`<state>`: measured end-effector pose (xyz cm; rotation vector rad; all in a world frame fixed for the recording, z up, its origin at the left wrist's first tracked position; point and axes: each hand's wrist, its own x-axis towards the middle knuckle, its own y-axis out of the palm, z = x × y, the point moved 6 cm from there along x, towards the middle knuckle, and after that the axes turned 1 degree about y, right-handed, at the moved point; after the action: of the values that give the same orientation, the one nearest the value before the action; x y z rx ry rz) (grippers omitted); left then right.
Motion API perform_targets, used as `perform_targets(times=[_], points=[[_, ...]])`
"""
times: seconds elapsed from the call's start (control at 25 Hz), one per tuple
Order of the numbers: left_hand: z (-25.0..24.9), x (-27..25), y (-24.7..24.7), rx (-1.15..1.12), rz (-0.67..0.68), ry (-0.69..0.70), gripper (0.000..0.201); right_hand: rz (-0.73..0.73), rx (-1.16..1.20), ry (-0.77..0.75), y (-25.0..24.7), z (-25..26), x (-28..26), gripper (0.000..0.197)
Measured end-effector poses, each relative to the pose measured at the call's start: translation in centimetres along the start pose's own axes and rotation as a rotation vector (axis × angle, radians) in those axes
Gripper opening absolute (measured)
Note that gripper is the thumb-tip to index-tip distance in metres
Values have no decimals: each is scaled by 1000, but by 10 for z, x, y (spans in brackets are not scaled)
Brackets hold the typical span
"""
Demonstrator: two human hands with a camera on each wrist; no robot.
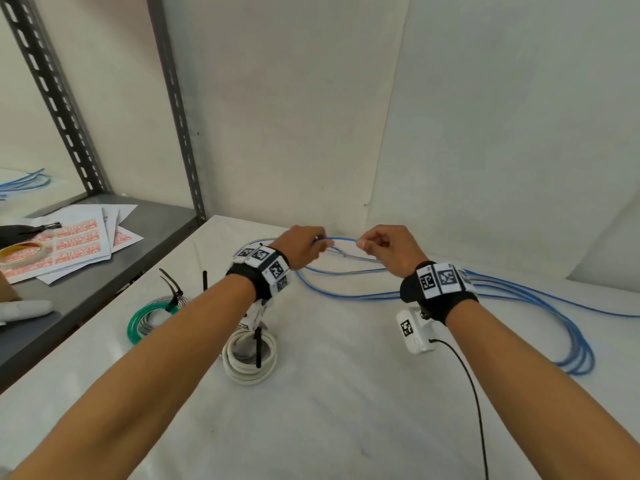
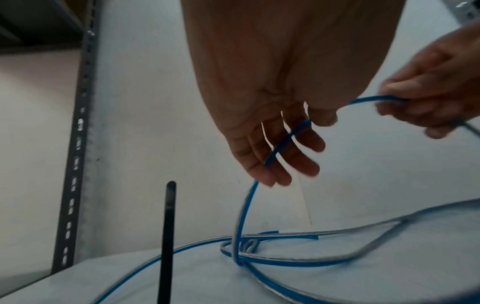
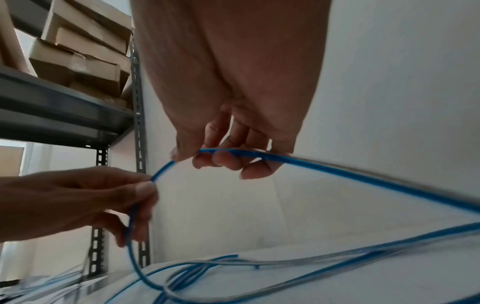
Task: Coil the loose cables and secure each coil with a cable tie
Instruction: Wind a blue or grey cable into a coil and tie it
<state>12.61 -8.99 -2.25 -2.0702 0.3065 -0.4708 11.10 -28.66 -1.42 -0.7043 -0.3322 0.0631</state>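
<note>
A long blue cable [image 1: 341, 240] is lifted off the white table [image 1: 346, 410] near the back wall. My left hand [image 1: 317, 242] pinches it between thumb and forefinger, and it runs on across the fingers [image 2: 298, 156]. My right hand [image 1: 363, 244] pinches the same cable a short way to the right [image 3: 207, 152]. The remaining blue cable [image 1: 519, 296] lies in loose loops on the table to the right. A green coil [image 1: 145, 320] and a white coil [image 1: 249, 358] lie at the left, each bound by a black tie. A loose black cable tie [image 1: 204, 280] sticks up near them.
A grey metal shelf [image 1: 104, 271] at the left holds printed sheets [image 1: 76, 244] and a tape roll [image 1: 24, 254]. Cardboard boxes [image 3: 78, 51] fill the shelf above. The white wall [image 1: 346, 133] stands just behind the hands. A thin black lead [image 1: 474, 393] trails from the right wrist camera.
</note>
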Motion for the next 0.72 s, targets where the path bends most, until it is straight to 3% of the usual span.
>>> perform_targets(times=[0.2,0.32,0.44,0.52,0.6,0.72], points=[[10,9,-51,-304,-405,-77,30,-24,-238,136,-62,-46,-25,19],[3,12,-71,-500,-534,-88,30,-42,-423,323,-92,-83,-46,15],[-16,14,-83,-619,-624,-73,35,-212,-460,492,-120,-99,-65,15],[-31,18,-81,-714,-636,-89,41,-435,-261,409,-138,-90,-67,15],[-47,21,-71,-812,-606,-115,45,-662,135,275,-157,-70,-72,13],[-72,21,-54,-1064,-576,-178,45,-725,397,197,-169,-46,-73,12]])
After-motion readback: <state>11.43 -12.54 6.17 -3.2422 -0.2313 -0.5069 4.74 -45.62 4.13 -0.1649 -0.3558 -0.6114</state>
